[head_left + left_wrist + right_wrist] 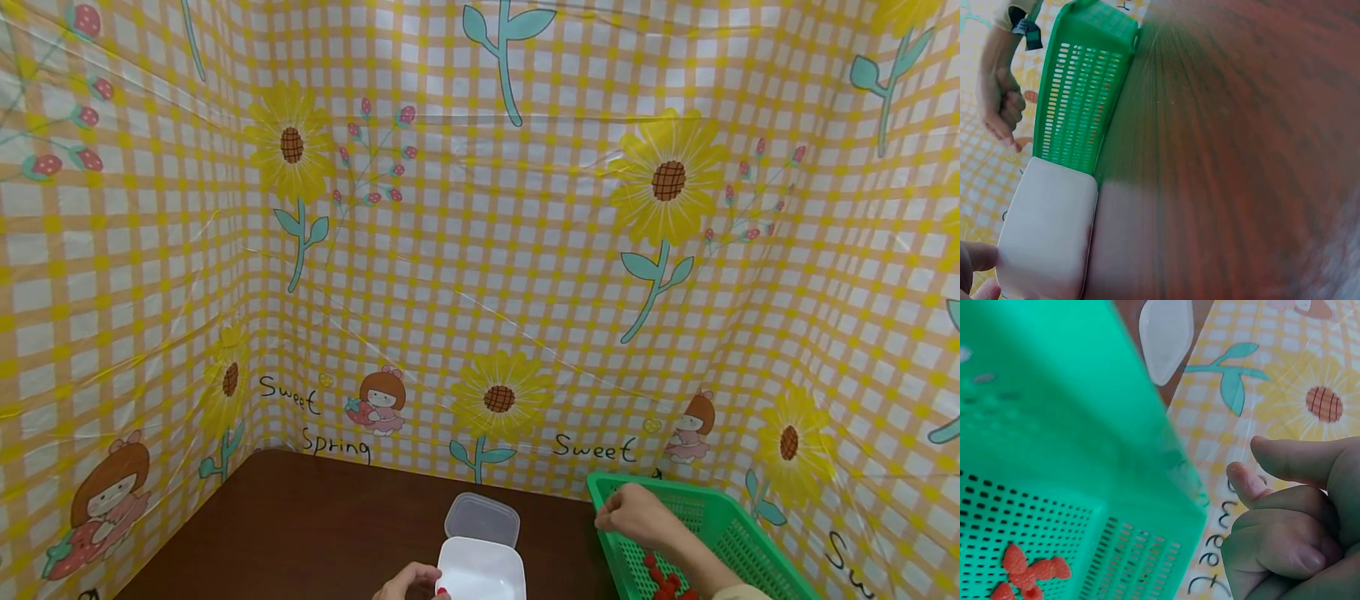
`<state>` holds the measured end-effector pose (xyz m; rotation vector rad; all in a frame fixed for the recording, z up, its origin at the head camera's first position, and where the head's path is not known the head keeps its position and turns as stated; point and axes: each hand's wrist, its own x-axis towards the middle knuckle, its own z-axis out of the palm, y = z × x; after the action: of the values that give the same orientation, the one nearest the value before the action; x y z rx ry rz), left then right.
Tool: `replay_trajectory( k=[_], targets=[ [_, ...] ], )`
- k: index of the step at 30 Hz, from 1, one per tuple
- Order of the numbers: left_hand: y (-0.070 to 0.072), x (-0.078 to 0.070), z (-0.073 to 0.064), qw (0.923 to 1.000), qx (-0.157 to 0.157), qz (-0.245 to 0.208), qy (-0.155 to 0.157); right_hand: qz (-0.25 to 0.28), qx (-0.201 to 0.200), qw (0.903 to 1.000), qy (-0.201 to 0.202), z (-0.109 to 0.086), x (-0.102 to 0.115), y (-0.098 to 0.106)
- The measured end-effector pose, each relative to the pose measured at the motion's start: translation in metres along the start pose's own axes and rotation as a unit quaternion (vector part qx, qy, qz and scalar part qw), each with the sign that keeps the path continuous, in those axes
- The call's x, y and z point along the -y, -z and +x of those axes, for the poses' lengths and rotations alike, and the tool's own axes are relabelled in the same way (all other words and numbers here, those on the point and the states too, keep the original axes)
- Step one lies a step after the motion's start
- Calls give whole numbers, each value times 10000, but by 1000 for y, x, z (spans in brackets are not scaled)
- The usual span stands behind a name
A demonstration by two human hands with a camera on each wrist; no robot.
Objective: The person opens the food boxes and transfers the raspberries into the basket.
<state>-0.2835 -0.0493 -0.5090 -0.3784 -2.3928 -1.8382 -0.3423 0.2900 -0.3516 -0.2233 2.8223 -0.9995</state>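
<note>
My left hand (411,582) holds the left edge of a white plastic box (483,571), which stands open side up. A small red piece (442,592) shows by its fingertips at the rim. In the left wrist view, fingers touch the side of the box (1047,225). Over the green basket (613,557) hovers my right hand (637,518). Thumb and forefinger are apart with nothing visible between them in the right wrist view, the other fingers curled. Several raspberries (1025,575) lie on the slotted bottom of the basket.
A translucent lid (482,518) lies behind the white box on the dark brown table (322,525). Checked cloth walls (465,250) with sunflowers rise at the back and both sides. The basket's right side lies close to the right-hand cloth.
</note>
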Motion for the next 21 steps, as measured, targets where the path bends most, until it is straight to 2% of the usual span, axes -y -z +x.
replay_trajectory(
  k=[9, 15, 21],
  targets=[
    [-1, 2, -1, 9999, -114, 55, -94, -80, 258, 9994, 236, 1, 22, -14],
    [-1, 1, -1, 9997, -173, 131, -133, 25, 382, 9983, 429, 2, 35, -26],
    [-1, 2, -1, 9996, -196, 152, -128, 222, 707, 9952, 632, 6, 41, -38]
  ],
)
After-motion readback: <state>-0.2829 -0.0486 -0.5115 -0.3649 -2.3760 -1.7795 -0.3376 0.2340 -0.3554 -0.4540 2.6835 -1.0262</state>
